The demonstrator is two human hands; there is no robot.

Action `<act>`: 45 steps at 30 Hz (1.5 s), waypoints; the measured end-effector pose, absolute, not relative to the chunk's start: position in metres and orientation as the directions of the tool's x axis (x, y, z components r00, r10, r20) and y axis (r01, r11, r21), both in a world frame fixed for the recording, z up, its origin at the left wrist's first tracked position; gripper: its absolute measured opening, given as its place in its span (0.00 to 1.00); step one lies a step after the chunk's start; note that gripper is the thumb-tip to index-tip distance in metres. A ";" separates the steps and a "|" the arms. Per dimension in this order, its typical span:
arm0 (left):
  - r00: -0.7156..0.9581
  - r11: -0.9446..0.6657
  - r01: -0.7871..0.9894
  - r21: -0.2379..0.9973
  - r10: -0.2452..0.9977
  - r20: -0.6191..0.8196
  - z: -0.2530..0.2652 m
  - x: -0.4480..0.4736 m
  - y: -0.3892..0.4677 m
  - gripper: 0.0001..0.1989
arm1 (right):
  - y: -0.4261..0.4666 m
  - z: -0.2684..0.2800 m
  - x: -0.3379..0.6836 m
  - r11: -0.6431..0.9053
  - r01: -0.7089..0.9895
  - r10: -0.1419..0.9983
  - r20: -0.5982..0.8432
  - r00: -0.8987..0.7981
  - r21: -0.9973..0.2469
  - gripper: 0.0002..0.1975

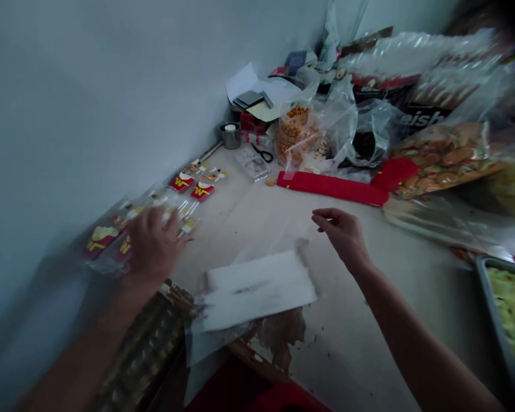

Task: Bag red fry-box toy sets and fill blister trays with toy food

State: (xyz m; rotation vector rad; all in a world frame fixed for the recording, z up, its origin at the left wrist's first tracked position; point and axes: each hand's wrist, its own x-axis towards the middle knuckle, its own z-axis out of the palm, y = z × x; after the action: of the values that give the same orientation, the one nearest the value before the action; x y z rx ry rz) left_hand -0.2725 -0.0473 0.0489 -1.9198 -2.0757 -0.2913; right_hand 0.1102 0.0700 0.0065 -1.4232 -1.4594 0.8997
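Observation:
My left hand (152,240), blurred by motion, is over clear plastic pouches (105,240) printed with red and yellow W cartons. Its fingers look spread, and I cannot tell whether they touch the pouches. My right hand (341,234) is above the middle of the table, thumb and fingers closed together with nothing visible in them. Between my hands and nearer to me lies a flat white sheet or stack (257,292), blurred, with clear plastic under its near edge. More printed pouches (193,186) lie flat beyond my left hand, along the wall.
A folded red strip (332,187) lies beyond my right hand. Behind it are a bag of orange snacks (296,134), scissors (262,153), a metal cup (230,136) and large snack bags (450,151). A metal tray (491,309) of pale yellow pieces is at right. The table's near edge is chipped.

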 end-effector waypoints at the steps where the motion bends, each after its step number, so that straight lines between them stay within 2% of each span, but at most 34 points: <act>1: 0.051 -0.042 0.998 -0.036 0.951 0.306 0.043 -0.244 -0.046 0.18 | 0.075 0.009 0.110 0.106 0.381 0.992 0.123 0.019 -0.918 0.16; 3: 0.292 -0.308 0.948 0.076 0.941 0.172 0.027 -0.184 -0.035 0.16 | 0.089 0.013 0.100 0.179 0.423 0.984 0.163 -0.074 -0.888 0.14; 4: 0.320 -0.336 0.932 0.139 0.939 0.126 0.018 -0.156 -0.025 0.21 | 0.098 0.015 0.092 0.225 0.440 0.974 0.184 -0.133 -0.869 0.13; 5: 0.304 -0.313 0.936 0.161 0.949 0.082 0.009 -0.133 -0.013 0.27 | 0.108 0.017 0.082 0.272 0.454 0.960 0.206 -0.189 -0.848 0.13; 7: 0.089 -0.100 0.985 0.141 0.993 0.084 -0.004 -0.104 0.015 0.36 | 0.132 0.019 0.061 0.353 0.481 0.930 0.247 -0.272 -0.802 0.13; 10: -0.098 0.092 0.983 0.160 0.995 0.030 -0.012 -0.103 0.055 0.37 | 0.172 0.023 0.026 0.435 0.574 0.899 0.300 -0.318 -0.694 0.12; 13: -0.059 0.106 0.959 0.262 0.982 -0.179 -0.011 -0.123 0.078 0.33 | 0.215 0.030 -0.020 0.568 0.650 0.822 0.316 -0.473 -0.505 0.17; 16: 0.063 0.058 0.925 0.376 0.951 -0.302 -0.013 -0.139 0.081 0.26 | 0.253 0.035 -0.083 0.811 0.523 0.579 0.229 -0.782 -0.262 0.30; 19: 0.173 -0.059 0.890 0.452 0.961 -0.214 -0.018 -0.147 0.074 0.24 | 0.275 0.031 -0.151 0.950 0.299 0.305 0.068 -0.950 -0.087 0.44; 21: 0.224 -0.143 0.890 0.433 0.964 -0.141 -0.019 -0.151 0.067 0.21 | 0.280 0.025 -0.190 0.976 0.212 0.210 -0.038 -0.977 -0.049 0.49; 24: 0.325 -0.307 0.913 0.269 0.945 -0.023 -0.018 -0.156 0.056 0.09 | 0.278 0.016 -0.226 0.992 0.127 0.124 -0.143 -0.982 -0.013 0.50; 26: 0.426 -0.427 0.890 0.157 0.904 0.043 -0.018 -0.160 0.051 0.03 | 0.275 0.013 -0.233 0.995 0.102 0.103 -0.144 -0.984 0.018 0.50; 27: 0.458 -0.460 0.877 0.139 0.888 0.050 -0.018 -0.162 0.049 0.03 | 0.274 0.012 -0.232 0.994 0.104 0.107 -0.139 -0.984 0.034 0.49; 29: 0.443 -0.441 0.874 0.204 0.896 0.038 -0.019 -0.166 0.047 0.04 | 0.273 0.012 -0.225 0.988 0.143 0.151 -0.167 -0.974 0.059 0.47; 32: 0.182 -0.165 0.881 0.444 0.983 0.003 -0.018 -0.178 0.048 0.03 | 0.270 0.012 -0.202 0.967 0.248 0.256 -0.280 -0.925 0.064 0.44; 34: -0.006 0.059 0.793 0.607 0.996 -0.089 -0.017 -0.190 0.053 0.05 | 0.267 0.013 -0.181 0.946 0.319 0.318 -0.304 -0.898 0.047 0.44; 37: -0.056 0.246 0.613 0.751 0.962 -0.269 -0.018 -0.212 0.067 0.06 | 0.258 0.023 -0.145 0.888 0.460 0.447 -0.238 -0.862 0.000 0.46; 41: -0.014 0.304 0.528 0.793 0.937 -0.350 -0.020 -0.228 0.087 0.14 | 0.241 0.062 -0.083 0.714 0.694 0.695 -0.022 -0.719 -0.098 0.47; 43: 0.015 0.283 0.590 0.756 0.933 -0.361 -0.016 -0.226 0.097 0.18 | 0.228 0.085 -0.045 0.647 0.756 0.762 0.048 -0.646 -0.097 0.45; 45: 0.068 0.261 0.674 0.691 0.910 -0.410 -0.010 -0.219 0.106 0.20 | 0.209 0.103 -0.005 0.618 0.782 0.786 0.047 -0.616 -0.075 0.43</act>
State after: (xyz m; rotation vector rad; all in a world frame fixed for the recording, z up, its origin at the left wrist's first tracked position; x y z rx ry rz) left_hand -0.2187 0.1056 -0.0098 -2.6378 -2.9796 -0.6128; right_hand -0.0048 0.2088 0.1027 -1.3387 -2.7575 0.0718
